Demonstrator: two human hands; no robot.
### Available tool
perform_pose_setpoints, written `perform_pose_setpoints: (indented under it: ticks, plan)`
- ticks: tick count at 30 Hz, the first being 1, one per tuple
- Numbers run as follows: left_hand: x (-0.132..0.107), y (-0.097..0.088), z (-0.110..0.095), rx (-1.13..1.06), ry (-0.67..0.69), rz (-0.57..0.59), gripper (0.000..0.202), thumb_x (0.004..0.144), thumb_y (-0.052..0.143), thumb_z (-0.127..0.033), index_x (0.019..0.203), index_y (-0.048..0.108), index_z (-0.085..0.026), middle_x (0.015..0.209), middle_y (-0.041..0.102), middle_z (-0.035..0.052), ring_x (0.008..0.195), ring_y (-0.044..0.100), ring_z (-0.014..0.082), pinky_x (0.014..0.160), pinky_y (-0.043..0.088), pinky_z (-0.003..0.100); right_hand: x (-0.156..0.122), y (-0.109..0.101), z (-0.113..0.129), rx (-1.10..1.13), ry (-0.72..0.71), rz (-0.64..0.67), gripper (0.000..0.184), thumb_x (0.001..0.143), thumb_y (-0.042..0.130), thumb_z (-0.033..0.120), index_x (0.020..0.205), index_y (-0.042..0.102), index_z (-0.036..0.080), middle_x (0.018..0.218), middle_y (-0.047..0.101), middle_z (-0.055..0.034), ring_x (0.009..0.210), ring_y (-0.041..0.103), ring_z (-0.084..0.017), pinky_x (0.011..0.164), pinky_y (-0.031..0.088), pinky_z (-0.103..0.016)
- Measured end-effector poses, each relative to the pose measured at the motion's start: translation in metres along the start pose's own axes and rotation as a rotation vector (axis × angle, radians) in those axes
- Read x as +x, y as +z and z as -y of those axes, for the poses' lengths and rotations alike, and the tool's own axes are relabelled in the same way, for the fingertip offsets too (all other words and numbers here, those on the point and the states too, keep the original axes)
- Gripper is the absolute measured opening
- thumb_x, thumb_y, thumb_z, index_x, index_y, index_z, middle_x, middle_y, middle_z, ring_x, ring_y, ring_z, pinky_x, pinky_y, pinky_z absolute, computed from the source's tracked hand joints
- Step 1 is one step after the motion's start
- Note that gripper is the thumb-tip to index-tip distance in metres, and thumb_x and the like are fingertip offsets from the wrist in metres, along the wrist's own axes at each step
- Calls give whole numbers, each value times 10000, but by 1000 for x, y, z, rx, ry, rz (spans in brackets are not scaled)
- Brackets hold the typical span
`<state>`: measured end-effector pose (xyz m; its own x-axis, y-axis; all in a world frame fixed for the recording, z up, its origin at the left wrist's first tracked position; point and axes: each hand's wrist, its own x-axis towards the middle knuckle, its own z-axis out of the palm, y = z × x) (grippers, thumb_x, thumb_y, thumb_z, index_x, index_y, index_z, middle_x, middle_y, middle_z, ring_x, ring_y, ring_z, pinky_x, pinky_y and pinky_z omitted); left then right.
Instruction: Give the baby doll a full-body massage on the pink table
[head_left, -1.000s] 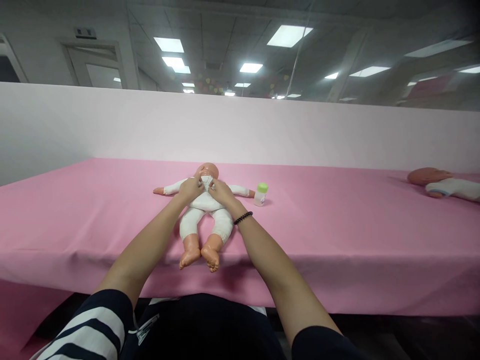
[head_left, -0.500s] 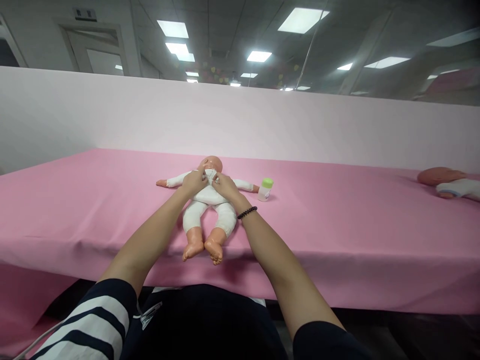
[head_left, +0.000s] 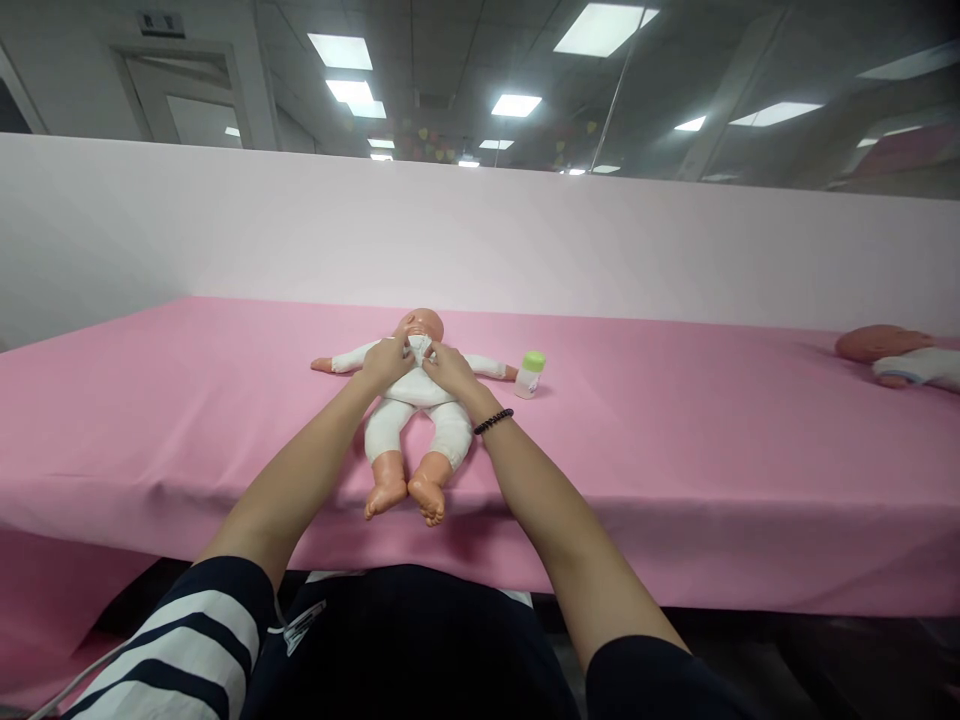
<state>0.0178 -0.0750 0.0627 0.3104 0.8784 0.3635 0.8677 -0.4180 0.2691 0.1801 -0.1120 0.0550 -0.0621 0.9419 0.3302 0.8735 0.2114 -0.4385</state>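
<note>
A baby doll [head_left: 420, 390] with a white cloth body lies on its back, its feet toward me and its arms spread. At its neck is a small white cloth [head_left: 418, 346] with faint marks, partly covered by my fingers. My left hand [head_left: 387, 362] pinches the left side of this cloth, just below the doll's chin. On the other side my right hand [head_left: 448, 370], with a dark beaded bracelet at the wrist, is closed on the cloth's right edge. Beside the doll's hand on the right stands a small clear bottle [head_left: 530, 376] with a green cap.
A pink cover [head_left: 675, 430] spreads over the long table. Another doll [head_left: 885, 345] lies at the far right. Behind the table rises a low white wall [head_left: 480, 240] with glass above it. The table's front edge runs close to my body.
Both hands stay at the doll's neck with barely any finger movement. The view has shifted very slightly; the doll and bottle keep their places.
</note>
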Motion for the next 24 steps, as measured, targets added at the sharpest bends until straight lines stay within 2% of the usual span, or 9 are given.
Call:
perform_pose_setpoints:
  ticks: [24]
  plan:
    - [1,2,0,-21,6,-10,593,997,547,-292,1579,479,-200,1115,796,105,1100,743,293,896,548,326,2,3,-3,-34,-24,-10,195,1000,541,218,1161,645,185,1045,762,-77,910,673,-228,749,412,-299]
